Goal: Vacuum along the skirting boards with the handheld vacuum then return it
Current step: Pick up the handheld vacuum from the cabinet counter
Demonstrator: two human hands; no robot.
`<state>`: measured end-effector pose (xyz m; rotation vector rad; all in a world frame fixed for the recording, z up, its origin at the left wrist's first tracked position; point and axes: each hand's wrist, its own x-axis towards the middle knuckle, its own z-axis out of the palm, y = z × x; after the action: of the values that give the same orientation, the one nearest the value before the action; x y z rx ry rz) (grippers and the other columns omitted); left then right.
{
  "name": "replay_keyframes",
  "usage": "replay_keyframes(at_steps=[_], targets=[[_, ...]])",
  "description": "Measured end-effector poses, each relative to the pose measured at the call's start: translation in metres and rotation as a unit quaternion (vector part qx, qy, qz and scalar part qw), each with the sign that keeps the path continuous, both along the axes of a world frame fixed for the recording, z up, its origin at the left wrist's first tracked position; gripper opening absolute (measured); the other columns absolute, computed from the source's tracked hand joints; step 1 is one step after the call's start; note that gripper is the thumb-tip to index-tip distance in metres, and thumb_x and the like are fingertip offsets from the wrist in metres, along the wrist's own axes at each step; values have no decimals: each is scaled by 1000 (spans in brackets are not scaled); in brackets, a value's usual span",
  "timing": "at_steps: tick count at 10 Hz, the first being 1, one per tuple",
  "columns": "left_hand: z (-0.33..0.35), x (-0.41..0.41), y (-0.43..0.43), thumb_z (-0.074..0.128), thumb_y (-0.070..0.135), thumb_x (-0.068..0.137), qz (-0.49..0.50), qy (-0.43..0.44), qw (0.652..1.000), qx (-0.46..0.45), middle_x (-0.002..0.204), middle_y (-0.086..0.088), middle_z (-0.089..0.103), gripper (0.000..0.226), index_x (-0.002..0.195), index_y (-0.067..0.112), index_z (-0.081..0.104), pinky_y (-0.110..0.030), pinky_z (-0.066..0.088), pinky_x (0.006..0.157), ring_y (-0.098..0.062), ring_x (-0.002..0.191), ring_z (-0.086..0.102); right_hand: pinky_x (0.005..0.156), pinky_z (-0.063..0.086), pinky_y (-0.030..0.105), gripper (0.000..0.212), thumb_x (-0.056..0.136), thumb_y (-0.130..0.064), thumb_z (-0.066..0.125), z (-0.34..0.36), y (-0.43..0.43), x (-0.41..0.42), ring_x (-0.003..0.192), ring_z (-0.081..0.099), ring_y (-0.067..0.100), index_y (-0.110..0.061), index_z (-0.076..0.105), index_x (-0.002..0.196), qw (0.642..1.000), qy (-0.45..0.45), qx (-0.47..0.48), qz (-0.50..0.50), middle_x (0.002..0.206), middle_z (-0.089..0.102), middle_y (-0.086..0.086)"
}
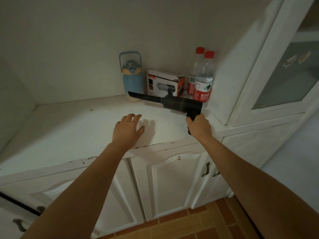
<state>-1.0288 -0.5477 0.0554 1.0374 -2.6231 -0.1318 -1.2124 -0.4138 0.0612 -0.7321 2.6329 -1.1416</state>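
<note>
Left hand [128,130]: fingers straight, slightly spread, over the countertop [69,131] (contact unclear). Handheld vacuum [181,103] just beyond and right of those fingertips, nozzle pointing left. Right hand [199,127]: fingers wrapped round its pistol handle. Likely light, rigid plastic; handle is the sound hold, nozzle may detach.

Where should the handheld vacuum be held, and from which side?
By the handle under the rear of the handheld vacuum, approached from the near counter edge: the nozzle juts left, and water bottles and box crowd behind it. The right grip holds it there.
</note>
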Motion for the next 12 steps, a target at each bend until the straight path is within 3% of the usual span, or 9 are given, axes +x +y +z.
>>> replay_keyframes(at_steps=[2,3,5,7,9,10,12], targets=[[7,5,10,46,36,96,-3,72,996,45,144,-8,42,50,142,16,39,-38,36,104,-24,131,39,60,44,27,27,94,-22,51,25,36,14,77,55,20,-2,44,110,980,-72,-183,-6,88,54,9],[15,3,24,47,35,96,-9,124,989,81,144,-9,42,49,141,16,41,-39,36,103,-25,130,40,59,49,21,23,93,-20,54,30,62,26,77,60,20,-9,40,108,965,-104,-240,-9,95,57,11],[23,2,49,47,36,96,-29,154,981,113,145,-9,40,49,140,17,41,-39,35,105,-26,131,39,54,50,19,31,89,-13,59,35,111,51,68,58,14,-11,40,112,946,-174,-269,-40,84,56,6],[14,7,73,48,37,96,-36,146,978,143,146,-9,40,49,141,18,40,-38,34,107,-26,133,38,54,44,17,19,87,-9,59,28,150,74,66,56,12,-11,49,103,947,-205,-240,-62,78,56,5],[5,19,86,48,36,96,-49,147,976,152,145,-10,41,49,140,17,41,-40,33,107,-27,132,39,62,55,26,30,87,-7,61,24,183,87,78,61,19,-5,50,114,913,-289,-281,-55,93,59,12],[4,22,91,49,36,96,-59,148,975,155,144,-11,42,48,140,17,42,-40,33,107,-28,131,40,72,56,33,37,85,-6,63,26,198,92,79,64,20,-5,49,119,911,-297,-284,-42,96,61,13],[5,22,110,49,35,95,-80,155,969,175,144,-10,42,48,140,17,42,-40,32,108,-26,132,39,71,57,34,41,83,-6,64,25,217,110,74,62,19,-2,49,121,909,-289,-299,-43,91,60,12]])
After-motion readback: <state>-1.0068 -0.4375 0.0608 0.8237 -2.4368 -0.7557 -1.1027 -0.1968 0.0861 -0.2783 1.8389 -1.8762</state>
